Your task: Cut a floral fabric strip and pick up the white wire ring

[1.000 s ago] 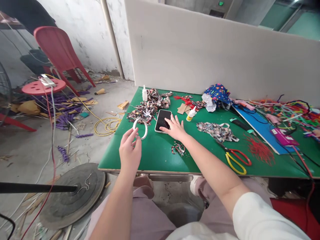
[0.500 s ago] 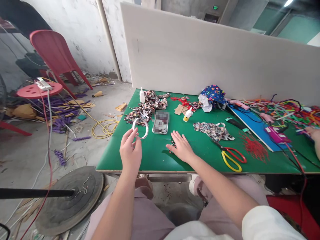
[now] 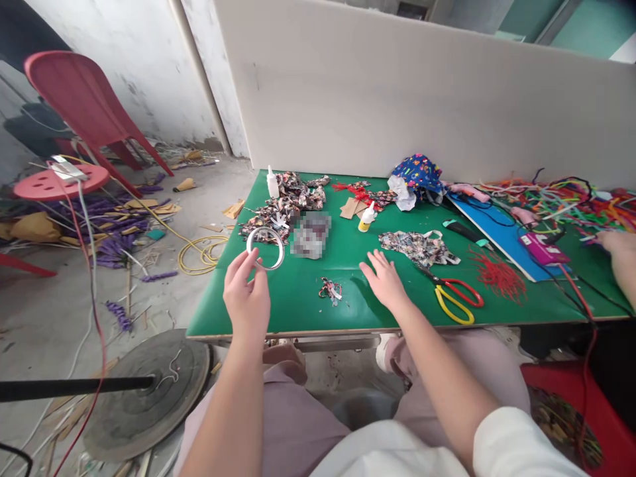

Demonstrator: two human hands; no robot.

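My left hand (image 3: 247,291) pinches a roll of white tape (image 3: 265,249) by its lower left edge, above the left part of the green table (image 3: 278,305). Fingers spread, my right hand (image 3: 384,278) hovers over the table and holds nothing. A small bunch of patterned scraps (image 3: 330,290) lies between my hands. To the right of my right hand are a piece of patterned cloth (image 3: 420,247) and scissors (image 3: 454,299) with one red and one yellow handle. A blurred-out object (image 3: 311,235) rests beyond the tape.
Patterned cloth (image 3: 293,195) and a white bottle (image 3: 272,182) stand at the back left. A yellow-labelled bottle (image 3: 368,217), red threads (image 3: 497,273), a blue board (image 3: 497,232) and a purple device (image 3: 544,248) lie farther right. Another person's hand (image 3: 619,248) is at the right edge.
My right hand has lifted off the small bunch of scraps and moved right, uncovering it. My left hand keeps hold of the tape roll. The camera view has shifted slightly.
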